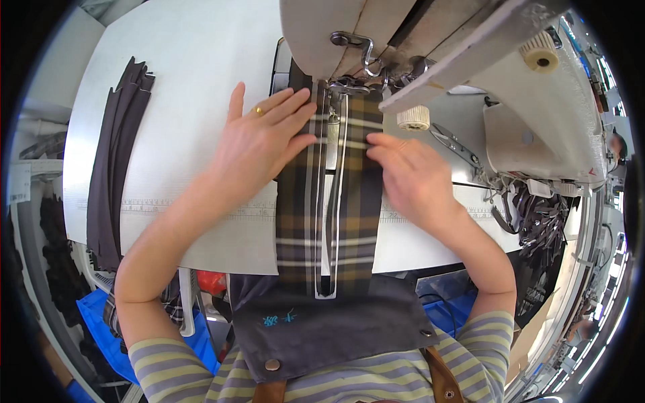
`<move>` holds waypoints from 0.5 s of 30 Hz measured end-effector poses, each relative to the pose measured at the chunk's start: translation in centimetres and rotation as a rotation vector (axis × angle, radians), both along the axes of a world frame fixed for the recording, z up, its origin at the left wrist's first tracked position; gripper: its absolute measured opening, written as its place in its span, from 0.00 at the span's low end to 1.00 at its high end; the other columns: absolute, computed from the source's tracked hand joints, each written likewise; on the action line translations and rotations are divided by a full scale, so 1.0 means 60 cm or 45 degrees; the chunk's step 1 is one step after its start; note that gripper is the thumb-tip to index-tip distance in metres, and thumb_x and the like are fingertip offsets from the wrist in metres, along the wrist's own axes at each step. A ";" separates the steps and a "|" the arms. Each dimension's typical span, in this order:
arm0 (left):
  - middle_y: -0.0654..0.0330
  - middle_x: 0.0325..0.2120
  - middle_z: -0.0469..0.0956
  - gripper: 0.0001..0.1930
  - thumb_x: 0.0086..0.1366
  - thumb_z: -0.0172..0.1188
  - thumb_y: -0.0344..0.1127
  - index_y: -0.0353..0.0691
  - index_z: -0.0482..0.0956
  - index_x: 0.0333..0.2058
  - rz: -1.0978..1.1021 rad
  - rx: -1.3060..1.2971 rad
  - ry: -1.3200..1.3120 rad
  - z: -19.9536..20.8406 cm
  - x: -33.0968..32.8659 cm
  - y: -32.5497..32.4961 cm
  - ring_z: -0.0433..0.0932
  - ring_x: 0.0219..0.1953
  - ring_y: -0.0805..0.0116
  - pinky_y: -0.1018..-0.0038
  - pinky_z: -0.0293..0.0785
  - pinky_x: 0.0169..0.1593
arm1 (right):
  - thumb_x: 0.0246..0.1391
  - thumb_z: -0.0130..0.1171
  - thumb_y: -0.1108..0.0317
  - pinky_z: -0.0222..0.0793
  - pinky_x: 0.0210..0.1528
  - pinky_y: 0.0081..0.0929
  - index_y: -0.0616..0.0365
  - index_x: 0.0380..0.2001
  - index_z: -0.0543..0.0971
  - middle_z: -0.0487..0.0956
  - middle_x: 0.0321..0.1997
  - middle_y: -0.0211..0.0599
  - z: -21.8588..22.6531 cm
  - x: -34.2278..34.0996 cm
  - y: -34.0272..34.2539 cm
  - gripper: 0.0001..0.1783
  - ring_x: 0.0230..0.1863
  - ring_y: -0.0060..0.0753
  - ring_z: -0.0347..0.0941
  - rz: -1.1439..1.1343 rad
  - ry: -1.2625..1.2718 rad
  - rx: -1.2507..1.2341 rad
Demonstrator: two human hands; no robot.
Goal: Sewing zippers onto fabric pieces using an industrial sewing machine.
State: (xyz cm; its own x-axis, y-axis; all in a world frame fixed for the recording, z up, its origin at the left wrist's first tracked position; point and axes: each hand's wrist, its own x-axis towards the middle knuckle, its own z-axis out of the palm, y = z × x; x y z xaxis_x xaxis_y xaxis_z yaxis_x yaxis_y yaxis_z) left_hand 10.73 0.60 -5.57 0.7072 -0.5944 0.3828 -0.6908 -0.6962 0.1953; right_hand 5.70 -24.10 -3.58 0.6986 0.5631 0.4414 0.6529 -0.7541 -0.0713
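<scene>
A strip of dark plaid fabric [359, 215] with brown and white lines runs lengthwise under the sewing machine's presser foot [348, 86]. Down its middle is a long narrow opening with white-lined edges; its near end hangs over the table edge toward my apron. My left hand [259, 138] lies on the fabric's left side near the foot, fingers stretched and thumb apart, a ring on one finger. At the right edge, my right hand [415, 171] has its fingers curled and fingertips together on the cloth; it is slightly blurred.
A stack of dark fabric strips [121, 161] lies on the left of the white table [181, 87]. The machine head [537, 114] overhangs the right side. Scissors [457, 146] lie beneath it, and dark scraps [541, 221] hang at the right edge. A ruler scale [168, 207] crosses the tabletop.
</scene>
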 end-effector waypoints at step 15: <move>0.65 0.53 0.75 0.17 0.62 0.61 0.38 0.43 0.76 0.49 -0.074 0.000 -0.045 -0.002 -0.024 -0.007 0.74 0.52 0.66 0.43 0.47 0.65 | 0.50 0.63 0.62 0.68 0.26 0.32 0.58 0.27 0.78 0.77 0.21 0.34 -0.044 0.096 0.017 0.10 0.23 0.32 0.73 -0.309 0.299 0.490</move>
